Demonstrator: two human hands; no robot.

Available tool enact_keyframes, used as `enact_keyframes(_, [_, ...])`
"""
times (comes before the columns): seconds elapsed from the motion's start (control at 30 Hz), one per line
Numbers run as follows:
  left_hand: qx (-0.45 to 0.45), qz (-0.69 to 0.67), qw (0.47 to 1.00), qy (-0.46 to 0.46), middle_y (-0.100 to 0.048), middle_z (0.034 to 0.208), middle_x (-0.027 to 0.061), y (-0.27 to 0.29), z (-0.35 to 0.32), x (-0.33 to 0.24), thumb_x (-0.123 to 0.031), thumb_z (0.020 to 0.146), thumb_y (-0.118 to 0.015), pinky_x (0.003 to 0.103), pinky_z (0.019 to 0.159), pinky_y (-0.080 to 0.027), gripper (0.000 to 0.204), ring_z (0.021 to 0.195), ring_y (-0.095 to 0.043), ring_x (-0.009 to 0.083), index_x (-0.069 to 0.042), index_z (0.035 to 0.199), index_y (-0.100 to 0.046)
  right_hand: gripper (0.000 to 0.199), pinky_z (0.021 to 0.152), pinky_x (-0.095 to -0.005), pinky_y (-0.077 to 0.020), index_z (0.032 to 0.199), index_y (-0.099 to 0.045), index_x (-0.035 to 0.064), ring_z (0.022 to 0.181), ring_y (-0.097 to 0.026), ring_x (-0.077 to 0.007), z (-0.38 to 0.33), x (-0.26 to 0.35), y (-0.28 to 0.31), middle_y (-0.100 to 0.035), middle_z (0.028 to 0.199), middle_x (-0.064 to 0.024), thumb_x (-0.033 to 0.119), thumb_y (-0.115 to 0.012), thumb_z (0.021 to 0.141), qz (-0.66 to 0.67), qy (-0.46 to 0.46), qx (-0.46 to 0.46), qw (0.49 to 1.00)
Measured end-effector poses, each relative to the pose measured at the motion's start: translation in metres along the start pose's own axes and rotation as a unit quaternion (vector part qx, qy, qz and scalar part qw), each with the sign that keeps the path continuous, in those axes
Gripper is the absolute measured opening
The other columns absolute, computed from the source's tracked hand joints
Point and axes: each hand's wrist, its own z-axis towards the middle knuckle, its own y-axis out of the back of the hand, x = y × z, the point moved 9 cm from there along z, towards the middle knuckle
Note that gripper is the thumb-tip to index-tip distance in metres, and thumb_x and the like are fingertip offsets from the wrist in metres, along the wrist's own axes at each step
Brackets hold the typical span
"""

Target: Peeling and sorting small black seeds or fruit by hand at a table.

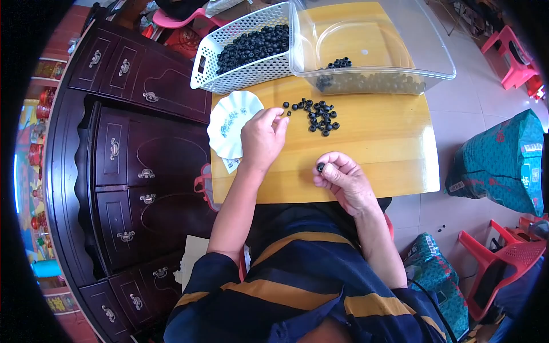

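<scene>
Between the thumb and fingers of my right hand point(347, 182) is a small black ring-shaped piece point(320, 167), held over the near part of the wooden table. My left hand point(264, 137) is over the right edge of a white scalloped plate point(220, 137) with a blue floral print. Its fingers are curled in toward the thumb; whether something is between them is hidden. A tiny black bit point(289, 113) shows beside those fingertips. Just right of them, a loose group of similar black pieces point(323, 117) lies on the table.
A white perforated basket point(246, 73) full of black pieces stands at the back left. Beside it is a clear plastic bin point(377, 73) with more pieces. Dark drawers point(148, 131) flank the table point(394, 148). Teal bags point(497, 163) and red stools point(509, 57) are at right.
</scene>
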Motion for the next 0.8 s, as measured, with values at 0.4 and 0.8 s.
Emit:
enact_keyframes(0.4, [0.045,0.124,0.991,0.001,-0.07,0.082,0.0116,-0.033,0.014,0.009,-0.014,0.084,-0.073,0.04,0.067,-0.055,0.011,0.073,-0.069,0.029,-0.005,0.089,-0.073,0.015,0.081,-0.0269,-0.0576,0.109,-0.065,0.0065,0.087,-0.07,-0.0135,0.001,0.0,0.0,-0.072,0.101,-0.0074,0.011,-0.069,0.095,0.007,-0.002,0.009,1.0])
enact_keyframes(0.8, [0.106,-0.194,0.97,0.102,-0.07,0.077,0.0068,-0.016,-0.032,-0.016,0.001,0.085,-0.07,0.026,0.06,-0.053,0.007,0.066,-0.068,0.0129,-0.001,0.09,-0.067,0.017,0.079,-0.0255,-0.0575,0.113,-0.066,0.006,0.085,-0.069,-0.0124,0.0,0.003,0.009,-0.072,0.099,-0.0058,0.012,-0.068,0.096,0.024,0.024,-0.052,0.998])
